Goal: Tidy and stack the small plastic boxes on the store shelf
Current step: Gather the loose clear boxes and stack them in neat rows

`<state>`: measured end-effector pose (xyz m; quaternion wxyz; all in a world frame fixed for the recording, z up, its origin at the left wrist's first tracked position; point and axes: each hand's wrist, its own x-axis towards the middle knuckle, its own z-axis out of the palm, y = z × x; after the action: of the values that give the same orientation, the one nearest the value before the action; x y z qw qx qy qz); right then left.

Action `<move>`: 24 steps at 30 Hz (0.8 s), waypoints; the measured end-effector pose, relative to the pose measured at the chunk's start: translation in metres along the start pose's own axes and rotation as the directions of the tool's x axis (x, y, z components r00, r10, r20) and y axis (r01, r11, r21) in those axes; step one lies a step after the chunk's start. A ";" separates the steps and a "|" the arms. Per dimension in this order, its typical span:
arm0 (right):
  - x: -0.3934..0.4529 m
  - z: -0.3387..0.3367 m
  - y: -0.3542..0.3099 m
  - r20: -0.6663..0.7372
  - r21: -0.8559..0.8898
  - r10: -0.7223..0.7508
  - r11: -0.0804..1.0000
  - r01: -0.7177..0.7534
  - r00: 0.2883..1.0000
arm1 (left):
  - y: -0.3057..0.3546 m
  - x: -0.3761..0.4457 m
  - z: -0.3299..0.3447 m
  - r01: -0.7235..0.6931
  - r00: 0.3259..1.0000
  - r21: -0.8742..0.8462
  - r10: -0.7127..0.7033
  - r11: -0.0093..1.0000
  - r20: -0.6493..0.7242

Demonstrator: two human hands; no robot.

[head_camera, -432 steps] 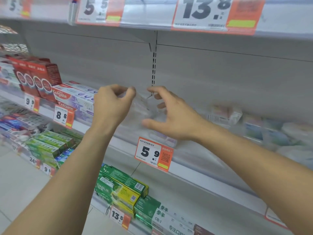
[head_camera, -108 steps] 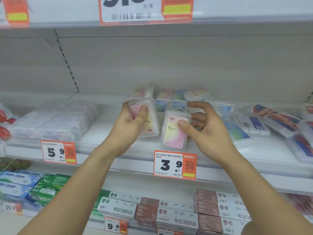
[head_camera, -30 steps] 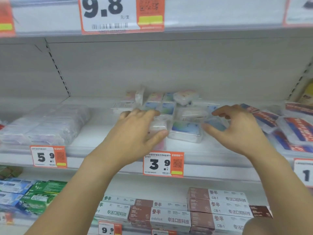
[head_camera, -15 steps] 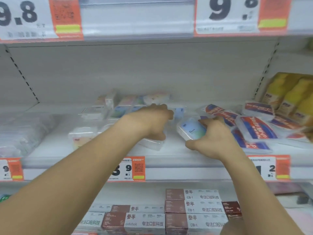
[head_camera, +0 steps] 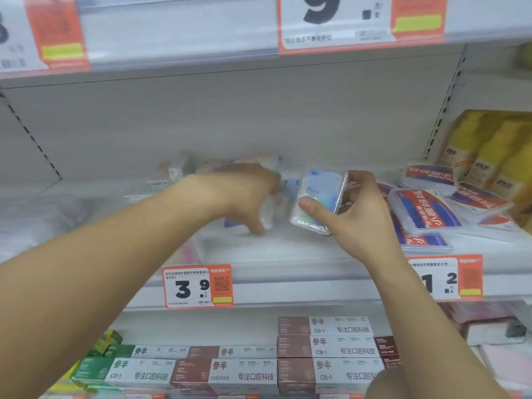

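Blue box [head_camera: 318, 200] in right hand [head_camera: 357, 214]'s grip.

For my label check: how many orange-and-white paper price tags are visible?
4 orange-and-white paper price tags: top-rail left tag, top-rail right tag, middle-rail 3.9 tag, middle-rail 1.2 tag. More may be hidden at the bottom edge.

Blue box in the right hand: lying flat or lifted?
Lifted: the right hand holds the blue box tilted on edge, clear of the shelf.

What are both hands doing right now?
Left hand: curled among the small plastic boxes on the shelf; blurred, grip cannot be told.
Right hand: holding a blue-labelled clear box, lifted and tilted.
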<state>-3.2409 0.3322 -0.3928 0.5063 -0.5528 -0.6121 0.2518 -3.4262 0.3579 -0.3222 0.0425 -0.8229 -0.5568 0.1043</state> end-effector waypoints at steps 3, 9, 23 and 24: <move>0.000 0.004 0.003 -0.029 0.151 0.043 0.988 -0.038 0.999 | -0.013 -0.009 -0.021 0.067 0.980 -0.330 -0.125 0.942 -0.157; 0.001 0.008 -0.001 -0.033 0.374 0.129 0.921 -0.108 0.991 | -0.033 -0.018 -0.022 0.143 0.947 -0.568 -0.278 0.810 -0.158; -0.003 0.019 -0.006 0.172 0.286 -0.024 0.958 -0.027 0.985 | -0.050 -0.028 -0.008 0.051 0.997 -0.450 -0.073 0.892 -0.031; -0.005 0.021 -0.006 0.210 0.255 -0.058 0.967 0.003 0.976 | -0.049 -0.030 -0.007 0.052 0.998 -0.396 -0.066 0.917 -0.021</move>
<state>-3.2626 0.3315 -0.3969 0.5070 -0.4435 -0.6347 0.3787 -3.4797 0.3484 -0.3026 -0.1119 -0.7992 -0.5900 -0.0258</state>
